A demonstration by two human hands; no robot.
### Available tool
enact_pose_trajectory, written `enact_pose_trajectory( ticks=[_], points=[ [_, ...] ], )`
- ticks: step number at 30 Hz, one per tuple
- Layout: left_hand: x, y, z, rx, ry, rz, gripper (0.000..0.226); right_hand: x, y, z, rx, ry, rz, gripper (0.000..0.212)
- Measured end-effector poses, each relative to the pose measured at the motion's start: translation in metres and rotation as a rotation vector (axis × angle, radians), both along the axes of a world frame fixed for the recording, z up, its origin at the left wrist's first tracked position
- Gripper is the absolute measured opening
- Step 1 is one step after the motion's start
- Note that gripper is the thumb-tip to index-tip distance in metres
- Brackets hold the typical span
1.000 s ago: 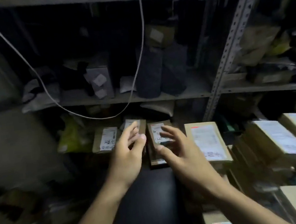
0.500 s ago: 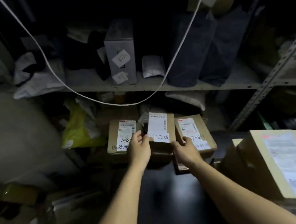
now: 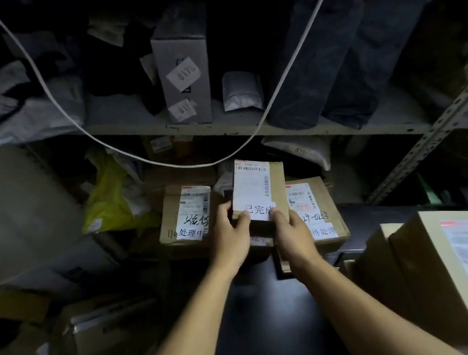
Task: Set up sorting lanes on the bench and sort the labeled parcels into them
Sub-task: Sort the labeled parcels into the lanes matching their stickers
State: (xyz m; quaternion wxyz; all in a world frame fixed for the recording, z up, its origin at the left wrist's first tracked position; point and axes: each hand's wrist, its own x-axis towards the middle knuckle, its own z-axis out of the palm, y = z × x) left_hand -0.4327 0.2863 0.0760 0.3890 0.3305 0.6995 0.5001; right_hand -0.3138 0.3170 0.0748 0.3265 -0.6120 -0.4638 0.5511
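Both thumbs press on a white slip reading 已完成 [image 3: 259, 211] at the near edge of the middle parcel [image 3: 277, 185], centre of the frame. The left hand [image 3: 231, 244] grips its left side, the right hand [image 3: 293, 233] its right. A parcel marked 处理中 [image 3: 185, 213] lies just left, one marked 待处理 [image 3: 316, 211] just right. A white cable [image 3: 287, 69] sags above.

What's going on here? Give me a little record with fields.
held: middle parcel, tag 已完成
left hand: grips its lower left corner
right hand: grips its lower right corner
left neighbour: parcel tagged 处理中
right neighbour: parcel tagged 待处理
above: shelf, white cable hanging in front
near right: large labelled box
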Motion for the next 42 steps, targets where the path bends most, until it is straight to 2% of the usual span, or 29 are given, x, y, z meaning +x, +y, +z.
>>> enact_pose_trajectory(
  ticks=[6,11,14,17,19,23,25,29,36,40,42],
  points=[
    [0.036,-0.054,0.041,0.099,-0.061,0.076,0.024,0.038,-0.042,0.042,-0.030,0.198,-0.055,0.032],
    [0.078,-0.109,0.091,0.202,-0.038,0.076,0.020,0.085,-0.095,0.092,0.057,0.262,-0.001,0.058],
    [0.113,-0.143,0.125,0.304,0.016,0.052,0.020,0.125,-0.127,0.125,0.131,0.299,0.031,0.045],
    [0.158,-0.168,0.160,0.388,-0.009,-0.005,0.025,0.178,-0.156,0.155,0.187,0.307,0.053,0.038],
    [0.189,-0.180,0.182,0.441,-0.017,-0.044,0.030,0.213,-0.173,0.176,0.210,0.305,0.045,0.040],
    [0.241,-0.192,0.216,0.511,-0.052,-0.134,0.020,0.273,-0.193,0.214,0.274,0.265,0.024,0.050],
    [0.263,-0.193,0.228,0.536,-0.070,-0.175,0.022,0.298,-0.197,0.229,0.277,0.262,0.018,0.051],
    [0.307,-0.191,0.243,0.532,-0.060,-0.227,0.029,0.347,-0.201,0.245,0.321,0.252,-0.038,0.048],
    [0.402,-0.179,0.241,0.492,-0.038,-0.343,0.030,0.448,-0.204,0.246,0.326,0.305,-0.142,0.062],
    [0.463,-0.169,0.234,0.413,-0.052,-0.406,0.039,0.511,-0.209,0.239,0.333,0.282,-0.218,0.050],
    [0.493,-0.166,0.230,0.379,-0.074,-0.444,0.039,0.540,-0.214,0.234,0.346,0.235,-0.262,0.051]
  ],
)
